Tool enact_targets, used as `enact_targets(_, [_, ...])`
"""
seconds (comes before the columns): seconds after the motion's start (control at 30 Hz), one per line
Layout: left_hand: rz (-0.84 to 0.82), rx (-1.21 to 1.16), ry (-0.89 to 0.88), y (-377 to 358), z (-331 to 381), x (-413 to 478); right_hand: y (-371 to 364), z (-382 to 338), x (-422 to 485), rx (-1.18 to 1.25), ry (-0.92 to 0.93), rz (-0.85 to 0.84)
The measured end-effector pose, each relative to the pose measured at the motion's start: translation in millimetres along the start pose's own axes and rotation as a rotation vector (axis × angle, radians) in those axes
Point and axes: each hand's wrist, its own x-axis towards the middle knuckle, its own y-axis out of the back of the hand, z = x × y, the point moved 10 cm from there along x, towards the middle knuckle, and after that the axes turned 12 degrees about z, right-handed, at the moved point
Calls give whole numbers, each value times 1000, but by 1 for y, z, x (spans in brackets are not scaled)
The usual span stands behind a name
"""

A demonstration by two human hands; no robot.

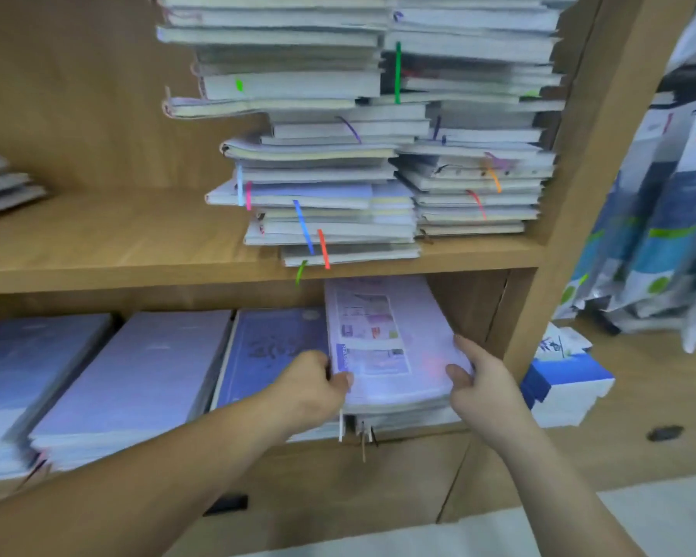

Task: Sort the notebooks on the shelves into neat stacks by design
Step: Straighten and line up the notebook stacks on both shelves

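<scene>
Your left hand (pixel 316 381) and right hand (pixel 485 379) grip opposite edges of the pale lilac plastic-wrapped notebook (pixel 386 339). It sits between them atop the rightmost stack on the lower wooden shelf (pixel 422 430), beside the dark blue notebook (pixel 274 347).

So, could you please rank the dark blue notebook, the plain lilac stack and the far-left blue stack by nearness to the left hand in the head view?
1. Dark blue notebook, right beside the left hand, which grips the printed notebook.
2. Plain lilac stack, further left.
3. Far-left blue stack, at the frame's left edge.
</scene>
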Motion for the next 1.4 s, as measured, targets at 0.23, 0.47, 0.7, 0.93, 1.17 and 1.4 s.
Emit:
enact_targets(0.23, [20, -15, 82, -26, -4, 16, -18, 13, 21, 2, -46, 43])
enact_targets(0.47, [58, -50, 113, -42, -7, 19, -16, 17, 33, -26, -5, 162])
enact_targets(0.7, [131, 285, -61, -46, 4, 25, -35, 38, 30, -114, 1, 112])
enact_targets(0.93, [92, 327, -207, -29, 18, -3, -30, 52, 25, -150, -25, 5])
enact_targets(1.17, [0, 544, -125, -51, -2, -7, -38, 67, 18, -130, -35, -68])
enact_targets(1.4, [-9, 435, -7, -51, -5, 4, -30, 70, 16, -89, 26, 67])
